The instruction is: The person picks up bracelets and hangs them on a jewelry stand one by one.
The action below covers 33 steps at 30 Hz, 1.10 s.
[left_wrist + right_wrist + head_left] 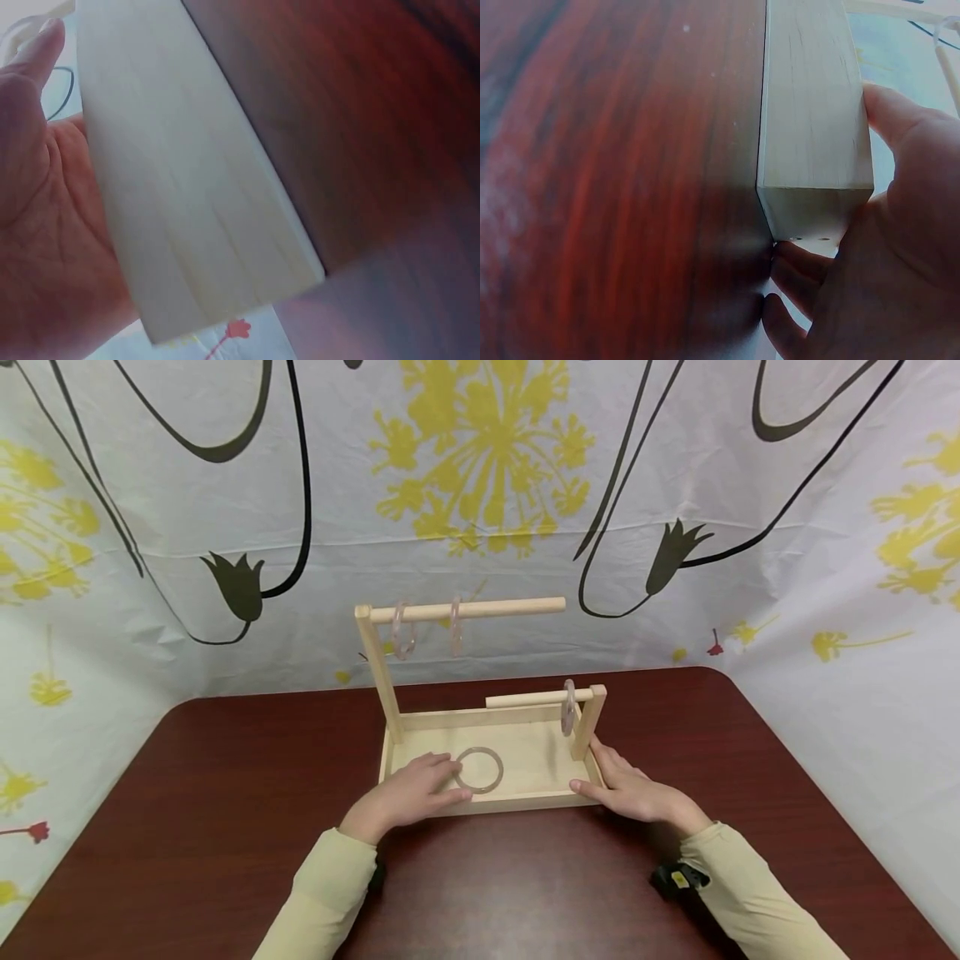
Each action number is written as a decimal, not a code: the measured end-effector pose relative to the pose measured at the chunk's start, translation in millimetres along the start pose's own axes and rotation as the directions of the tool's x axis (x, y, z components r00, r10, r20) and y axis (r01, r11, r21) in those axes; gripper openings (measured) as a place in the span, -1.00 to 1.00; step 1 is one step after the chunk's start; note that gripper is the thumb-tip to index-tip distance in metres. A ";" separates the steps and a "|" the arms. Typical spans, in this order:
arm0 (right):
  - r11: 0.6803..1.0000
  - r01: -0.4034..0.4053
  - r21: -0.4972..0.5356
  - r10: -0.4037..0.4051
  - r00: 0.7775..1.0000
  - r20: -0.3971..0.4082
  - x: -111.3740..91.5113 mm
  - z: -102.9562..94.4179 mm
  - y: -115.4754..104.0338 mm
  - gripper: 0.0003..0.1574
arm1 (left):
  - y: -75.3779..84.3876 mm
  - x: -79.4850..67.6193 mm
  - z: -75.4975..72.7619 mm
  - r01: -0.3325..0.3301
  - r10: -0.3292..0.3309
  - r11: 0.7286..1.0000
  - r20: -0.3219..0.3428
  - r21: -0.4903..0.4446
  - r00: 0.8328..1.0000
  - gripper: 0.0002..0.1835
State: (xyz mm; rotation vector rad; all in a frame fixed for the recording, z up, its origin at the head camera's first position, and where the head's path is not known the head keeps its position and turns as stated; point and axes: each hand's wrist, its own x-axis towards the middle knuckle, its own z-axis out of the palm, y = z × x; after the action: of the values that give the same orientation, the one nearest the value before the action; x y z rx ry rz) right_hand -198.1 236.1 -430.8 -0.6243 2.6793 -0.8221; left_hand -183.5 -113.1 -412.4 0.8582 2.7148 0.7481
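A pale wooden bangle stand (525, 795) has a shallow tray base, a tall left post with a long bar, and a short right post with a lower bar. Two clear pinkish bangles (456, 627) hang on the upper bar, and another bangle (568, 708) hangs on the lower one. A fourth ring, a greyish bangle (501, 770), lies flat in the tray. Across the tray's front left corner rests my left hand (411, 787), fingertips by the flat bangle's left side. My right hand (633, 787) grips the front right corner, thumb inside, fingers outside the end wall (817, 214).
The stand sits on a dark reddish-brown table (480, 877), near its far edge. Behind and beside the table hangs a white cloth (337, 527) with yellow and grey flower prints. A dark wrist device (678, 881) sits by the right cuff.
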 end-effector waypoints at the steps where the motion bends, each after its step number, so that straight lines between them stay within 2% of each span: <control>1: 1.000 -0.008 0.002 0.008 1.000 0.000 0.3 0.4 1.2 0.17 | -0.9 -0.6 -1.0 0.000 0.000 1.000 -0.001 -0.006 1.000 -0.49; 9: 1.000 -0.001 -0.006 0.001 1.000 -0.008 3.2 2.4 7.2 0.16 | -8.4 -3.7 -2.6 -0.005 0.004 1.000 -0.053 -0.006 0.999 -0.58; 16: 1.000 -0.001 -0.005 0.001 1.000 -0.007 2.3 2.1 6.8 0.17 | -2.7 2.8 0.1 0.037 -0.036 0.999 -0.105 0.003 0.994 -0.39; 25: 0.999 0.038 -0.001 -0.038 0.999 -0.010 -1.4 -0.9 -5.2 0.14 | 1.0 17.9 5.8 0.018 -0.014 0.998 -0.055 0.063 0.998 -0.42; 33: 1.000 0.017 -0.006 -0.017 0.999 -0.028 -1.0 -2.0 -7.5 0.13 | 6.4 26.7 5.9 0.058 -0.054 0.991 -0.037 0.120 0.998 -0.29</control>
State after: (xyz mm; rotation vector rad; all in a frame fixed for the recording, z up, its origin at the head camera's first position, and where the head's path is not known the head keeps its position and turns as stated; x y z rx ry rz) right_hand -195.6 231.8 -424.7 -0.6429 2.7060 -0.8336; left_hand -200.2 -90.7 -415.0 0.7976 2.8260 0.5978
